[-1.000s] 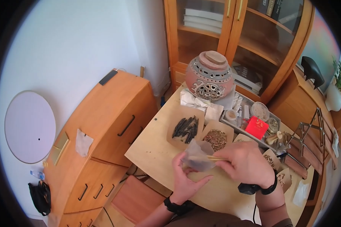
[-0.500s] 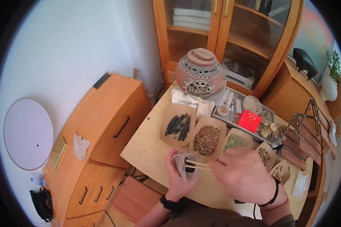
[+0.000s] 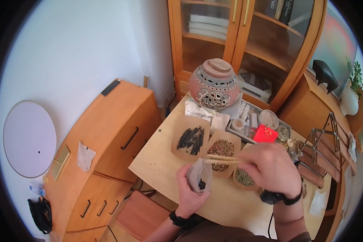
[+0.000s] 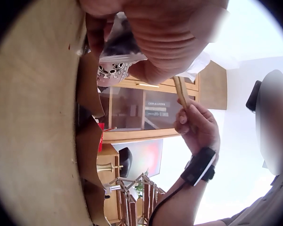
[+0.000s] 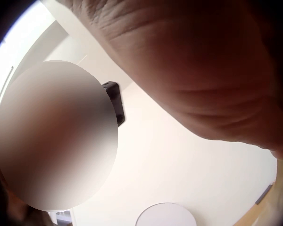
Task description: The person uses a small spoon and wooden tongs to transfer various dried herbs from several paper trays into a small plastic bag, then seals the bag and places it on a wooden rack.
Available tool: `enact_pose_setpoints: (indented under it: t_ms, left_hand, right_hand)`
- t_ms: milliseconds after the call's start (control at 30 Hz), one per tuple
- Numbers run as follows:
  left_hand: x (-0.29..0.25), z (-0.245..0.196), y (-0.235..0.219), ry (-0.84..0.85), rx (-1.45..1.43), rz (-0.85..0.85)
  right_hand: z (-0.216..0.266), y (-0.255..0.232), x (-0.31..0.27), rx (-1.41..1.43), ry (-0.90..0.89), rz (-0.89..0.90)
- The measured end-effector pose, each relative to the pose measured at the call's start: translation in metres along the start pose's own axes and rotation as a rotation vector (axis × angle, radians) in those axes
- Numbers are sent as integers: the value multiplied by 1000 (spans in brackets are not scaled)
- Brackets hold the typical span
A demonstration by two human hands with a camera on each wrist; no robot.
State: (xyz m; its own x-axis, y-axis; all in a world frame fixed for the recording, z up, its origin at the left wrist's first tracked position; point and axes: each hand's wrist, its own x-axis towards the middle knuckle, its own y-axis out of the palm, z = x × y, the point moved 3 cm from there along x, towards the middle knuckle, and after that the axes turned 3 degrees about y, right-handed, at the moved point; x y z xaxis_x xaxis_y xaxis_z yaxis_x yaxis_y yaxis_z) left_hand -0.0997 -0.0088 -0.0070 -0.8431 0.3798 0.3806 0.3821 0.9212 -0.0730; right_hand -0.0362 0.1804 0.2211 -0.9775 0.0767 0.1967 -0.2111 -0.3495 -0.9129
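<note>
My left hand (image 3: pixel 188 198) holds a small translucent pouch (image 3: pixel 195 176) upright by its side, its mouth upward. Dark pieces (image 3: pixel 201 184) show inside, low in the pouch. With thumb and fingers my right hand (image 3: pixel 270 167) pinches light wooden tweezers (image 3: pixel 222 160), whose tips are right at the pouch's upper rim. In the left wrist view the tweezers (image 4: pixel 181 92) appear as two narrow strips close together. Beyond the pouch stand paper trays of dark dried sticks (image 3: pixel 190 140), a reddish dried mix (image 3: pixel 221 148) and green dried herb (image 3: pixel 244 177), the latter partly behind the right hand.
A pierced clay jar (image 3: pixel 214 86) stands at the back of the table (image 3: pixel 157 161). Beside it, a grey tray (image 3: pixel 240 134) holds jars and a red box (image 3: pixel 265 134). A folding wooden rack (image 3: pixel 330 149) is at the right, a drawer cabinet (image 3: pixel 121 109) at the left.
The pouch, tipped sideways earlier, now stands upright in the left hand. The tweezers have moved from inside its mouth up to the rim, with the right hand rising slightly.
</note>
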Motion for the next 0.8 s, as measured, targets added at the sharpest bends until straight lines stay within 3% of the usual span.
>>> enact_pose_setpoints:
  t_ms: [167,233,333,367,433,533,667,767,800]
  left_hand:
    - [1,1,1,-92,-199,-56]
    - [-2,8,0,-144,-200,-38]
    - [1,-1,1,-157,-289,-54]
    - [1,1,-1,-157,-290,-58]
    - [0,4,-3,-94,-58,6]
    - [4,-8,-1,-65,-38,6]
    - [-1,8,-2,-66,-104,26]
    - [0,5,-4,56,23,54]
    - [-3,11,-2,20,-33,45]
  right_hand:
    - [-20,29,33,58,-29,19]
    - [-18,30,36,147,-21,223]
    - [-10,27,36,187,-33,381]
    - [-9,27,35,185,-35,384]
    - [-3,29,32,200,-206,396]
    - [7,32,28,171,-263,378]
    - [15,27,21,141,-289,374]
    - [9,2,20,214,-252,321]
    - [3,-6,23,246,-150,227]
